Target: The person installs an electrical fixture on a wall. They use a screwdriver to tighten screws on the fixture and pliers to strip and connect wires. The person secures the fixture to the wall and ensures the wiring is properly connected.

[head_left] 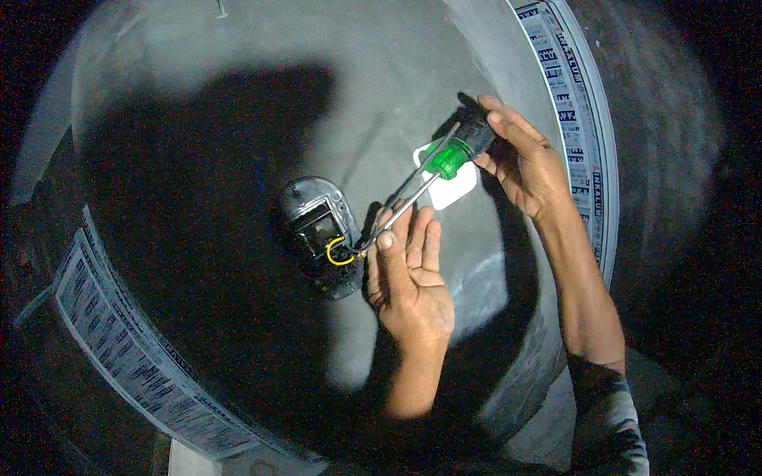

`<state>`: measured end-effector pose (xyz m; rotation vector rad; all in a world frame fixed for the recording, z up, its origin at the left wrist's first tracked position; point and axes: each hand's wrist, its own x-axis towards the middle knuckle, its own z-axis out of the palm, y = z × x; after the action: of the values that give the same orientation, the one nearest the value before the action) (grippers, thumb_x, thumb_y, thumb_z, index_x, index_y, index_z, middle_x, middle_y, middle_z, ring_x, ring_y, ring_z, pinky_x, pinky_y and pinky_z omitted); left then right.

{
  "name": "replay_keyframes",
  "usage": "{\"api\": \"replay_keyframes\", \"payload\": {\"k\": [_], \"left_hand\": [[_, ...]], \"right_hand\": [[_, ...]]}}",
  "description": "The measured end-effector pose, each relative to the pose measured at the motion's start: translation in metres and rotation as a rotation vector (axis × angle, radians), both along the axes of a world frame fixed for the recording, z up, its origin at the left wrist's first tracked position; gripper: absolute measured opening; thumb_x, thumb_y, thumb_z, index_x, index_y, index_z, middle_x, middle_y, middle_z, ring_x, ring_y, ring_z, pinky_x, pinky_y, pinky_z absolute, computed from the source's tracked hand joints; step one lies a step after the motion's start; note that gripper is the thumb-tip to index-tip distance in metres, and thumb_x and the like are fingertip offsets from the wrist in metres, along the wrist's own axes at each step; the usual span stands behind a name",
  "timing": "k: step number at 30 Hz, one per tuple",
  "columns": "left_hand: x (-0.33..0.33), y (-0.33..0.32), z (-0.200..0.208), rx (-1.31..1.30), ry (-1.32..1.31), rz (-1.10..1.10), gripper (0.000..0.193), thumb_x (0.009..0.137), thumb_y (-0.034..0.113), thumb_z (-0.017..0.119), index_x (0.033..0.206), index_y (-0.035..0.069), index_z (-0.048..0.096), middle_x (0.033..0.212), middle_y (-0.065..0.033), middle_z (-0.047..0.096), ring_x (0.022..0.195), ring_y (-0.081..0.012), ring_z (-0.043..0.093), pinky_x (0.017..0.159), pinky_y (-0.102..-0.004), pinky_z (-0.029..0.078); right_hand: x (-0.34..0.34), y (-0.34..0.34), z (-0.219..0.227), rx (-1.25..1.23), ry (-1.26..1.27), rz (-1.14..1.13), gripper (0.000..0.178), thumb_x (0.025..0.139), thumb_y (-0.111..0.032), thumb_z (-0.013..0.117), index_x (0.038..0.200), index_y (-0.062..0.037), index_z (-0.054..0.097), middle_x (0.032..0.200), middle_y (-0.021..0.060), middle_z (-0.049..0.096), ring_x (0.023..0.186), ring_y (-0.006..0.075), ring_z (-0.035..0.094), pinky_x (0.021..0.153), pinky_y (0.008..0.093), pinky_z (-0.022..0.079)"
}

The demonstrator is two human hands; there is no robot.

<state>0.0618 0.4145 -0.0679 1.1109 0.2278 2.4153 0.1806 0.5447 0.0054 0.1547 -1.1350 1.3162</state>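
My right hand (528, 159) grips the black handle end of a screwdriver (450, 159) with a translucent green collar. Its metal shaft slants down and left to my left hand (417, 297). The left thumb and forefinger pinch around the shaft's lower end and a thin dark cable; the other left fingers stand apart. Just left of those fingertips, a glossy black oval housing (317, 198) lies against the grey surface, with a squarish opening in it. A yellow wire (330, 252) loops out of its lower part. The screwdriver's tip cannot be made out clearly.
The broad grey surface (413, 71) carries large dark shadows. A printed strip (583, 151) borders it on the right and another printed strip (143, 349) on the lower left. A bright white patch (454, 190) shows behind the green collar. The outer surroundings are very dark.
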Motion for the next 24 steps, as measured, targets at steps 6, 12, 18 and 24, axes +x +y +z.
{"api": "replay_keyframes", "payload": {"k": [6,12,18,24], "left_hand": [[0.008,0.006,0.018,-0.170,0.061,-0.038,0.045,0.101,0.033,0.066,0.131,0.000,0.059,0.123,-0.0195,0.068,0.102,-0.0269,0.069,0.093,-0.0387,0.057],[0.009,0.004,0.027,-0.209,0.051,0.015,0.048,0.101,0.036,0.064,0.130,-0.001,0.060,0.114,-0.0170,0.069,0.096,-0.0244,0.069,0.086,-0.0344,0.059],[0.008,0.008,0.026,-0.124,0.037,0.011,0.042,0.102,0.031,0.063,0.126,-0.003,0.061,0.109,-0.0173,0.071,0.092,-0.0233,0.070,0.084,-0.0345,0.060],[0.004,0.010,0.025,-0.092,0.055,0.008,0.038,0.102,0.029,0.063,0.124,-0.003,0.062,0.107,-0.0177,0.072,0.091,-0.0230,0.071,0.086,-0.0355,0.059]], "right_hand": [[-0.003,-0.002,0.003,-0.012,0.089,0.154,0.029,0.098,-0.018,0.065,0.124,-0.0046,0.069,0.104,0.0066,0.071,0.082,0.0125,0.067,0.069,0.0225,0.060],[-0.002,-0.005,0.005,0.009,-0.016,-0.040,0.031,0.097,-0.011,0.055,0.125,-0.0042,0.067,0.111,0.0085,0.070,0.090,0.0159,0.067,0.071,0.0233,0.058],[0.006,-0.007,0.006,-0.049,-0.032,0.022,0.028,0.097,-0.011,0.061,0.124,-0.0041,0.068,0.108,0.0074,0.070,0.086,0.0131,0.067,0.070,0.0225,0.060],[0.001,-0.007,0.008,-0.012,-0.014,-0.004,0.030,0.099,-0.015,0.058,0.125,-0.0030,0.066,0.106,0.0068,0.070,0.085,0.0130,0.066,0.070,0.0237,0.059]]}}
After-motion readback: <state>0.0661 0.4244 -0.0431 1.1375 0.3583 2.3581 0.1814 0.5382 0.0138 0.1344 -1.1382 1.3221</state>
